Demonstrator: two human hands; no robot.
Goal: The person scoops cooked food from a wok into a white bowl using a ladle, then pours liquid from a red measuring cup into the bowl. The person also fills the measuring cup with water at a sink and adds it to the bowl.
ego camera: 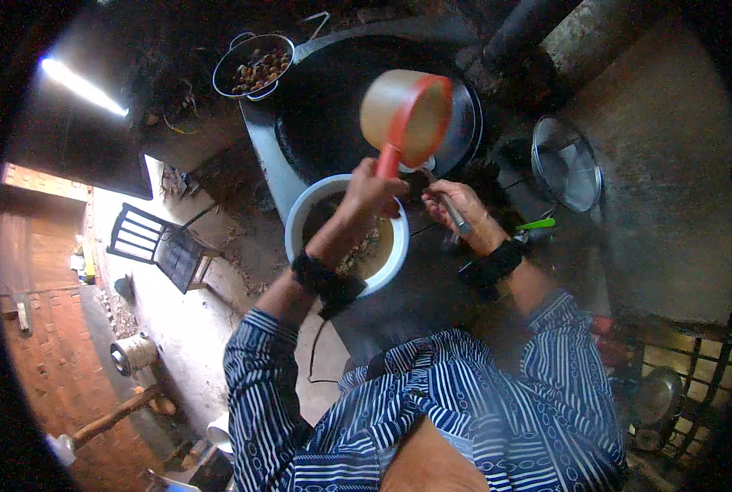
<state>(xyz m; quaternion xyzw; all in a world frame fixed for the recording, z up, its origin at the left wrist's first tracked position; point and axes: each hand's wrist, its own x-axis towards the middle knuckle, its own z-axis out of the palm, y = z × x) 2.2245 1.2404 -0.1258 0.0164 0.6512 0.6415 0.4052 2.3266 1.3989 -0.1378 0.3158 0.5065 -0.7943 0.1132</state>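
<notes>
My left hand (366,190) grips the red handle of a pale plastic dipper (378,117), which is tilted over a large dark wok (323,104) and blurred. In my right hand (464,212) is the metal handle of a utensil (452,208); its far end, near a whitish patch behind the dipper, is hard to make out. Below my left forearm stands a white basin (399,246) with brownish liquid and chopped bits inside, partly hidden by the arm.
A metal colander (261,46) of small roundish pieces sits at the stove's back left corner. To the right are a mesh strainer (566,163) and a bright green handle (537,224). A dark chair (175,255) and a bucket-like cylinder (133,354) stand on the left.
</notes>
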